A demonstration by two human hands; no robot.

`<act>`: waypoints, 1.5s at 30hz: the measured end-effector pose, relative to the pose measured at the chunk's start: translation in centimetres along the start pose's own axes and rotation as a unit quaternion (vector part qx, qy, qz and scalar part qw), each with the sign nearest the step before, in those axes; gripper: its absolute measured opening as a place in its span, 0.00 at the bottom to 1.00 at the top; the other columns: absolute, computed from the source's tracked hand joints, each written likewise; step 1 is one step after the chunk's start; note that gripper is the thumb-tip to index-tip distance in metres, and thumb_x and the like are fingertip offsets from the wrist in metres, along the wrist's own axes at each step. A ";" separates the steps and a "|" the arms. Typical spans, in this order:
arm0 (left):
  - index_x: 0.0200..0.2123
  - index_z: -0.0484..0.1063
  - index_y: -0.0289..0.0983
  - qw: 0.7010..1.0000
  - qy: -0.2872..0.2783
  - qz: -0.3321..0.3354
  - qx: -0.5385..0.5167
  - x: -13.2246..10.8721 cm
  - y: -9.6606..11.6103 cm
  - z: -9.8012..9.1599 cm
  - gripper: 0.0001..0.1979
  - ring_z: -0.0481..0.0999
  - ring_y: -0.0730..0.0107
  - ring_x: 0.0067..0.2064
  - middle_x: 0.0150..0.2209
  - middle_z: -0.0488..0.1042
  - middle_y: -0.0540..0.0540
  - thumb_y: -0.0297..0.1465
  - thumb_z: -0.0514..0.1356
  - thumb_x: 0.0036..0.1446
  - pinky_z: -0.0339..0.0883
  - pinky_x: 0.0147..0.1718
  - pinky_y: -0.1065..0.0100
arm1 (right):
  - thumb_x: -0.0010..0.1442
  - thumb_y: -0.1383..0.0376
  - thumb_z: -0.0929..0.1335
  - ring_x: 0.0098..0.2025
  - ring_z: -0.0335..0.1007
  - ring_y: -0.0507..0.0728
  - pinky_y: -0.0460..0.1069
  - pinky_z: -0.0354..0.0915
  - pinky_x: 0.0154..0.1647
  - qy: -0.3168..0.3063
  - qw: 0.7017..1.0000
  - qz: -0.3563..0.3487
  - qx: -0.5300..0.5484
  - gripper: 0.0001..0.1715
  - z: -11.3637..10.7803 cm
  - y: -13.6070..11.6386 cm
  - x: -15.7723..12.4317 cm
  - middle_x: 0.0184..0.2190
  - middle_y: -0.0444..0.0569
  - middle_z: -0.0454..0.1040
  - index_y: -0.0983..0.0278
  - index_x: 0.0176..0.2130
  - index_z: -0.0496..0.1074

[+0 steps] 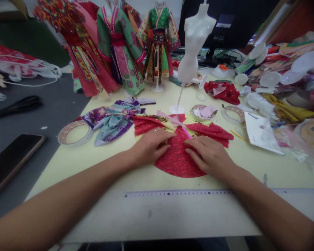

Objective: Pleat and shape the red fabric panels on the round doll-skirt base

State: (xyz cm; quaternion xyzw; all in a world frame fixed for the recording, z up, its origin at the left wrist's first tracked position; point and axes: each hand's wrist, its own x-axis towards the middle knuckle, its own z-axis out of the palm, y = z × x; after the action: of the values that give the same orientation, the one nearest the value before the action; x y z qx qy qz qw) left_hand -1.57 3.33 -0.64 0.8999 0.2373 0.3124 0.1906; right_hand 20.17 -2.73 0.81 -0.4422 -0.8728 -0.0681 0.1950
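A small red paper robe (pixel 178 161) with a rounded patterned skirt lies flat on the pale yellow table (pixel 115 167). My left hand (pixel 149 146) rests on the skirt's left side, fingers stretched out and pressed flat. On the right side lies my right hand (pixel 209 154), also flat with fingers extended. The robe's red sleeves (pixel 214 131) spread to either side, and a pink strip (pixel 181 126) crosses its waist. A purple and blue paper robe (pixel 112 122) lies just left of it.
A white dress form (pixel 193 45) on a stand, dressed paper dolls (pixel 125 48), tape rolls (pixel 74 133) (pixel 232 114), a clear ruler (pixel 199 192) along the front, a phone (pixel 10 160) and black scissors (pixel 18 105) at left, heaped paper and plastic discs (pixel 277 76) at right.
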 end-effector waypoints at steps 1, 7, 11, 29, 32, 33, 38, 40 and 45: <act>0.46 0.68 0.33 1.000 0.017 -0.011 -0.016 0.0 0.1 0.0 0.14 0.72 0.68 0.43 0.41 0.75 0.42 0.24 0.55 0.54 0.67 0.43 0.65 | 0.60 0.66 0.60 0.38 0.68 0.57 0.51 0.65 0.36 0.004 1.000 0.001 0.002 0.11 0.0 0.0 0.0 0.33 0.53 0.72 0.67 0.41 0.68; 0.39 0.73 0.36 0.989 0.040 -0.116 -0.085 0.1 0.7 -0.1 0.10 0.76 0.72 0.35 0.35 0.77 0.47 0.25 0.55 0.54 0.70 0.37 0.69 | 0.60 0.70 0.60 0.38 0.67 0.57 0.52 0.66 0.37 0.041 0.999 -0.004 0.027 0.12 -0.1 0.1 -0.1 0.33 0.53 0.71 0.67 0.43 0.67; 0.37 0.74 0.36 0.977 0.031 -0.162 -0.132 0.3 1.4 -0.5 0.09 0.76 0.73 0.33 0.33 0.78 0.48 0.26 0.55 0.54 0.70 0.35 0.71 | 0.58 0.74 0.58 0.37 0.67 0.56 0.52 0.66 0.36 0.078 0.996 -0.020 0.047 0.15 -0.4 0.2 -0.1 0.32 0.53 0.71 0.68 0.44 0.67; 0.34 0.73 0.34 0.912 0.001 -0.296 -0.284 1.6 5.7 -2.1 0.06 0.76 0.70 0.35 0.32 0.77 0.46 0.28 0.58 0.52 0.70 0.36 0.69 | 0.56 0.74 0.63 0.38 0.68 0.55 0.51 0.68 0.36 0.217 0.971 -0.033 0.096 0.21 -1.7 0.0 -0.4 0.35 0.51 0.70 0.64 0.50 0.63; 0.36 0.72 0.35 0.868 0.041 -0.330 -0.368 1.1 5.6 -2.3 0.07 0.76 0.72 0.32 0.28 0.77 0.48 0.29 0.58 0.54 0.70 0.36 0.69 | 0.56 0.75 0.63 0.38 0.68 0.54 0.50 0.69 0.35 0.245 0.965 -0.026 0.090 0.22 -2.0 0.0 -0.5 0.35 0.50 0.70 0.62 0.50 0.63; 0.36 0.71 0.35 0.854 0.049 -0.339 -0.391 0.8 5.5 -2.3 0.06 0.76 0.73 0.32 0.28 0.77 0.49 0.30 0.58 0.54 0.70 0.36 0.69 | 0.55 0.76 0.63 0.38 0.69 0.54 0.50 0.69 0.35 0.246 0.965 -0.026 0.091 0.23 -2.1 0.1 -0.5 0.34 0.49 0.70 0.62 0.50 0.63; 0.37 0.72 0.35 0.780 0.021 -0.391 -0.488 -0.3 5.3 -0.8 0.09 0.76 0.73 0.34 0.30 0.77 0.48 0.33 0.60 0.53 0.68 0.37 0.69 | 0.55 0.76 0.62 0.38 0.69 0.56 0.52 0.69 0.36 0.218 0.970 -0.038 0.104 0.20 -1.6 0.1 -0.4 0.33 0.50 0.71 0.64 0.48 0.64; 0.38 0.72 0.36 0.751 -0.003 -0.413 -0.515 -0.5 5.3 -0.1 0.11 0.76 0.71 0.35 0.33 0.78 0.46 0.34 0.61 0.51 0.68 0.39 0.68 | 0.56 0.74 0.62 0.38 0.69 0.56 0.52 0.68 0.37 0.209 0.972 -0.033 0.105 0.18 -1.2 -0.1 -0.4 0.33 0.51 0.70 0.65 0.47 0.65; 0.39 0.74 0.38 0.742 -0.014 -0.413 -0.529 -0.8 5.4 0.5 0.12 0.75 0.69 0.40 0.38 0.77 0.46 0.33 0.63 0.49 0.66 0.44 0.66 | 0.56 0.71 0.64 0.37 0.67 0.55 0.51 0.67 0.36 0.185 0.975 -0.028 0.120 0.13 -0.6 -0.8 -0.3 0.32 0.51 0.69 0.66 0.43 0.67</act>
State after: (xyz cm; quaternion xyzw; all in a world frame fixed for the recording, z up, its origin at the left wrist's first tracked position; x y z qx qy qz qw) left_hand -0.07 -1.63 1.28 0.4732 0.3794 0.2658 0.7493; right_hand 19.85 -3.66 1.31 -0.3703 -0.8358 -0.0486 0.4025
